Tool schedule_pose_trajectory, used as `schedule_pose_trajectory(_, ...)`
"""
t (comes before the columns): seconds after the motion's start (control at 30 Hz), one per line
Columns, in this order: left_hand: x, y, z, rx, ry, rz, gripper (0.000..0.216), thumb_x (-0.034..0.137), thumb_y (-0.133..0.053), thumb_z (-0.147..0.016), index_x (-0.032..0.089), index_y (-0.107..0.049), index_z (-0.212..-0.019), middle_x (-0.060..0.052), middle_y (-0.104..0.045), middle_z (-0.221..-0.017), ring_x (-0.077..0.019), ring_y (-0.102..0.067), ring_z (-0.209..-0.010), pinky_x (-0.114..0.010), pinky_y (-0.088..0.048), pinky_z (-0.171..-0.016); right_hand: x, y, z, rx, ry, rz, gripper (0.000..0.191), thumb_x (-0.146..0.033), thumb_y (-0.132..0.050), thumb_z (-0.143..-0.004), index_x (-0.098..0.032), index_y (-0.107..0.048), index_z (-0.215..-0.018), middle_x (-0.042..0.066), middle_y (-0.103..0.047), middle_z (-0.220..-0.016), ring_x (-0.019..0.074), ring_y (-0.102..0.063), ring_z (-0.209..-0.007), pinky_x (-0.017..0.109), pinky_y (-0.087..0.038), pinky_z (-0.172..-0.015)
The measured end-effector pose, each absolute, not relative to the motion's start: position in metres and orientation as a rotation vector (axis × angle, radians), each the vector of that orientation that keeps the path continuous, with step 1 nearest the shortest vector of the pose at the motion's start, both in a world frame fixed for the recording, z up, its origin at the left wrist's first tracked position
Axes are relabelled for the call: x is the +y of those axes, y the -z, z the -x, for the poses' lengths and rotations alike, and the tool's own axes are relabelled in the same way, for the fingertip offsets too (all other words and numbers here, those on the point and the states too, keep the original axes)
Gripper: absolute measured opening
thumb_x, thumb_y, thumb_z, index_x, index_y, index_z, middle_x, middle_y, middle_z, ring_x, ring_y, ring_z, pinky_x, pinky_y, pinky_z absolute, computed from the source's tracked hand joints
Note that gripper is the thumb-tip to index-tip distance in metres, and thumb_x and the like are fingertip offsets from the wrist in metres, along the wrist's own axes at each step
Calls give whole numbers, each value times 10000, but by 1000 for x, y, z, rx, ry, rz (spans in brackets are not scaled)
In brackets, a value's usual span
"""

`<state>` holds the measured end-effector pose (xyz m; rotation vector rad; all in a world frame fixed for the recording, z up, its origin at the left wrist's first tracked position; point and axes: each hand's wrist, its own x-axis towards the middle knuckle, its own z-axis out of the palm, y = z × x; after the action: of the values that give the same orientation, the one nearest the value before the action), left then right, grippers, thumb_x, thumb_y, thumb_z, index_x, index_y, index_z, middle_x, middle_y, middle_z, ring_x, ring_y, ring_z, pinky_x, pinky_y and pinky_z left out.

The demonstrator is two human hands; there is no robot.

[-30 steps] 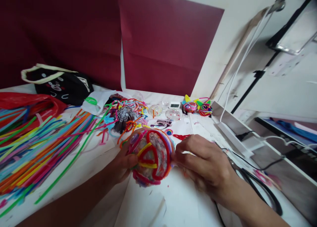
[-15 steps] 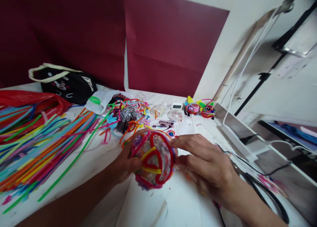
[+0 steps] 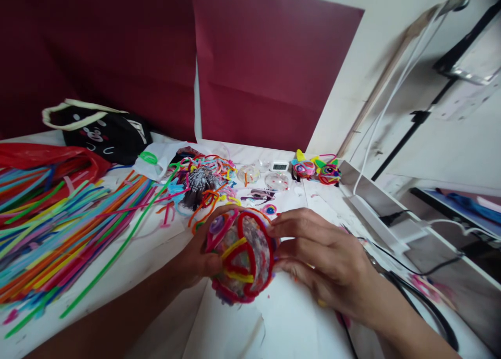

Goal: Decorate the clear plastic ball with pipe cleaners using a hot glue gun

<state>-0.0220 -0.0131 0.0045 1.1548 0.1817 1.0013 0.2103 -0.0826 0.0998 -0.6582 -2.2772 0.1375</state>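
Observation:
A clear ball (image 3: 261,244) covered in red, pink and yellow pipe cleaners is held up over the white table. My left hand (image 3: 198,260) wraps round its left side, thumb on the front. On the opposite side, my right hand (image 3: 326,260) presses its bent fingertips and thumb to the ball's edge; what lies under the fingertips is hidden. Beside my right wrist lie black-handled scissors (image 3: 425,299), partly covered by the hand.
Loose pipe cleaners (image 3: 78,239) fan across the left, near a red plastic bag (image 3: 84,160) and a black tote bag (image 3: 113,134). Behind the ball are clear balls (image 3: 277,181), a small white digital display (image 3: 279,166) and two decorated balls (image 3: 329,174). A grey ledge with cables (image 3: 376,207) borders the right.
The ball has tipped slightly in my left hand. My right fingers have shifted a little on its right edge, the thumb slightly lower.

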Motion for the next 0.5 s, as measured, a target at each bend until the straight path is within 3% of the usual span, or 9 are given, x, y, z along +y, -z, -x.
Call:
schedule_pose_trajectory(0.27, -13, -10, 25, 148, -951, -1257, 759, 436, -846, -661, 291, -513, -1328, -86, -662, -1192, -283, -681, -1005, -384, -559, -857, -79, -106, -210, -2299, -282, 683, 293, -200, -748, -830, -100, -647, -1087, 95, -675, -959, 214, -596, -982, 377, -497, -896)
schedule_pose_trajectory(0.5, -17, -21, 25, 138, -916, -1379, 727, 456, -828, -682, 292, -519, -1320, -94, -616, -1240, -297, -652, -1063, -401, -535, -906, -78, -107, -210, -2321, -326, 650, 318, -193, -753, -822, -140, -649, -1118, 80, -655, -993, 200, -593, -1021, 354, -493, -906)
